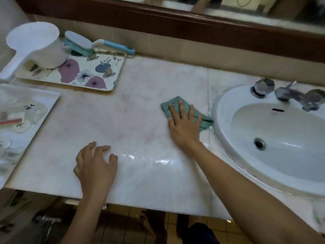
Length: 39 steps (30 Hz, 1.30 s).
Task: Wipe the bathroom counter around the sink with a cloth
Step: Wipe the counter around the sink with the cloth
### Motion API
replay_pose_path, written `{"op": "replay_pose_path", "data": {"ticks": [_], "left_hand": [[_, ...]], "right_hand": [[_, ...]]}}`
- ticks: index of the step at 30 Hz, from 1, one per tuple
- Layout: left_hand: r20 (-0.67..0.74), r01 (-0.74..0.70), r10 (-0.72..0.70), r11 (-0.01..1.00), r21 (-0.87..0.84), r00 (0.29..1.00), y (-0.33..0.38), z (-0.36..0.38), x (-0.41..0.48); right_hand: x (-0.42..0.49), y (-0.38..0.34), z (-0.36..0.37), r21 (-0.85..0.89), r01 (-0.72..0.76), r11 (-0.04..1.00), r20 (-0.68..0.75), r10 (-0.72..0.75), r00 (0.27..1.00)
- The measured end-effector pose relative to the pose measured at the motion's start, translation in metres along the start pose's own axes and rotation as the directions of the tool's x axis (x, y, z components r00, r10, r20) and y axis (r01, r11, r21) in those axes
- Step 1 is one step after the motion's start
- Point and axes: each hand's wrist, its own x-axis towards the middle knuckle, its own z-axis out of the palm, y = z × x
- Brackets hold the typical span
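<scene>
A crumpled green cloth (171, 103) lies on the pale marble counter (123, 117), just left of the white oval sink (274, 138). My right hand (183, 125) presses flat on the cloth with straight, spread fingers. My left hand (95, 164) rests on the counter near its front edge, fingers loosely bent, holding nothing. A wet sheen (158, 161) shows on the counter between my two hands.
A floral tray (91, 74) at the back left carries a white dipper (37, 44) and a blue scrub brush (82, 44). A white tray (44, 103) with clear items sits at the left edge. Chrome tap handles (264, 87) stand behind the sink. A mirror frame runs along the back.
</scene>
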Motion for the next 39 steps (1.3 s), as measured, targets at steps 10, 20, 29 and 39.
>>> {"op": "replay_pose_path", "data": {"ticks": [10,20,29,39], "left_hand": [[0.095,-0.343,0.369,0.914,-0.217,0.925,0.095,0.063,-0.061],[0.126,-0.399,0.399,0.917,-0.028,0.908,0.103,0.098,-0.07],[0.092,-0.398,0.397,0.917,-0.001,0.913,0.107,0.097,-0.074],[0.112,-0.228,0.22,0.972,0.062,0.969,0.142,0.1,-0.093]], "right_hand": [[-0.218,0.133,0.012,-0.029,-0.11,0.993,-0.049,0.109,0.993],[-0.161,0.124,0.013,0.004,0.118,0.993,-0.061,-0.117,0.991],[-0.094,0.085,0.007,0.058,0.144,0.988,-0.053,-0.141,0.989],[-0.273,0.247,-0.002,-0.046,0.089,0.995,0.012,-0.088,0.996]]}}
